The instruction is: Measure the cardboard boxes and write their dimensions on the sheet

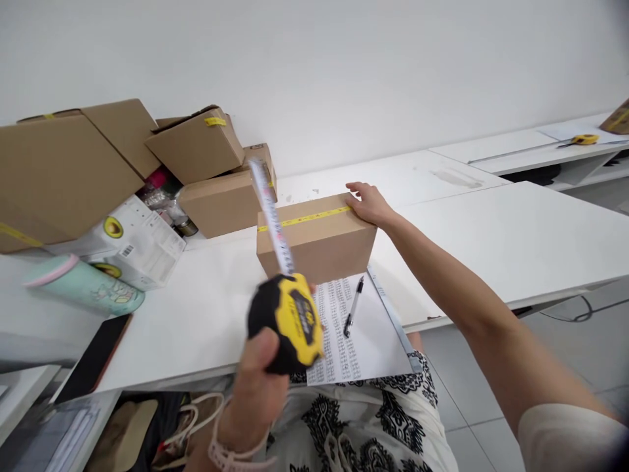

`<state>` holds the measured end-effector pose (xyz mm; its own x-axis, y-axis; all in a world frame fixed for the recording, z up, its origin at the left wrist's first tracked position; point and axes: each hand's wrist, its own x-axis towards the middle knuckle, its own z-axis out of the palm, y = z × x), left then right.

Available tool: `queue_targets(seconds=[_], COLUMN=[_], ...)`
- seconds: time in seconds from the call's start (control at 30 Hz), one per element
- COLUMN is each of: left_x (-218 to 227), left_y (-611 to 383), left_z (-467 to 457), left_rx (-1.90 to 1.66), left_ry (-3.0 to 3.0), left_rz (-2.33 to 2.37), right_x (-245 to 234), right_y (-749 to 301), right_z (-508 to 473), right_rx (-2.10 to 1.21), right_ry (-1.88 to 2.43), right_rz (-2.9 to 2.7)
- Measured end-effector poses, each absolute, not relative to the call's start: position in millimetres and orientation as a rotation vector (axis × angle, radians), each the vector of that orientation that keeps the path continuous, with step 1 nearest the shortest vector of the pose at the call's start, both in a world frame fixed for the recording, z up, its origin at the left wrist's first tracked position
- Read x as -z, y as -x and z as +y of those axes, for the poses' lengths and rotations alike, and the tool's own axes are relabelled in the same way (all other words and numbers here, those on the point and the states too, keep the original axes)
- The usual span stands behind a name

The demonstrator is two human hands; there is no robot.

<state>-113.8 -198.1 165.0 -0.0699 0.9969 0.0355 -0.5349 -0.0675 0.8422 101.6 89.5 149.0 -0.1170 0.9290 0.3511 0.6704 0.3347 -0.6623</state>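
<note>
My left hand (pixel 260 380) is closed round a black and yellow tape measure (pixel 289 321), raised in front of me. Its blade (pixel 272 219) sticks out upward and is smeared by motion. Behind it a closed cardboard box (pixel 319 252) with yellow tape along its top stands on the white table (pixel 216 314). My right hand (pixel 368 204) rests on the box's right end, fingers spread over the top edge. In front of the box lies a sheet of paper with printed columns (pixel 378 347), and a black pen (pixel 354 308) sits on it.
Several cardboard boxes (pixel 63 170) are piled at the left, beside a white carton with avocado pictures (pixel 147 246). A mint tumbler (pixel 93 285) and a dark phone (pixel 93 357) are near the left edge. Another yellow tape measure (pixel 584 139) lies far right.
</note>
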Motion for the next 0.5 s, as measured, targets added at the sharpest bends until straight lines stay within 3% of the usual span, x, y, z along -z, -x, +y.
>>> queue_targets(seconds=[0.13, 0.33, 0.5], left_x=[-151, -159, -170], left_y=[88, 68, 56], left_z=[-216, -206, -199], left_rx=[-1.127, -1.137, -1.149], left_ry=[-0.641, -0.641, -0.648], left_rz=[0.765, 0.744, 0.710], right_x=[-163, -186, -187], right_y=[-95, -73, -56], right_z=[89, 80, 85], right_rx=[-0.406, -0.748, -0.833], right_ry=[1.261, 1.171, 1.218], right_rz=[-1.888, -1.965, -2.053])
